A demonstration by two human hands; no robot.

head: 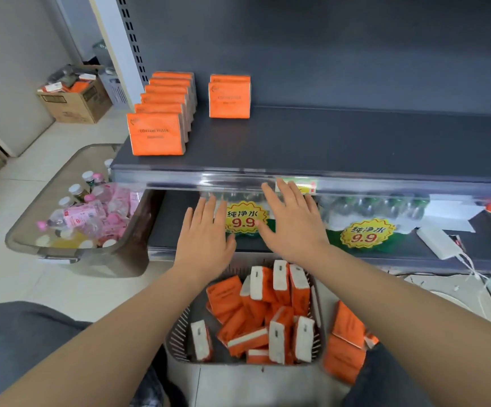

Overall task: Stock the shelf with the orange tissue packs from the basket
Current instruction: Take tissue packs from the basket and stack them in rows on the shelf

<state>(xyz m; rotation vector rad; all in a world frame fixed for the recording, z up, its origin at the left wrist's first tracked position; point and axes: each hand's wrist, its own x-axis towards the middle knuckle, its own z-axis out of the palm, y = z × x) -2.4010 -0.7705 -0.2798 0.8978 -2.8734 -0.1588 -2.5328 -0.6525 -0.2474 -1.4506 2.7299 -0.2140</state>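
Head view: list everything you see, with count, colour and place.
shelf: one, dark grey, ahead
shelf tissue packs: about eight, orange, two rows, shelf left
basket: one, grey, floor, bottom centre
basket tissue packs: many, orange and white, jumbled inside
loose tissue packs: few, orange, right of basket
clear bin: one, transparent, floor left, holding bottles
cardboard box: one, brown, far left
price signs: two, yellow, lower shelf
left hand: one, open, empty, before shelf edge
right hand: one, open, empty, before shelf edge
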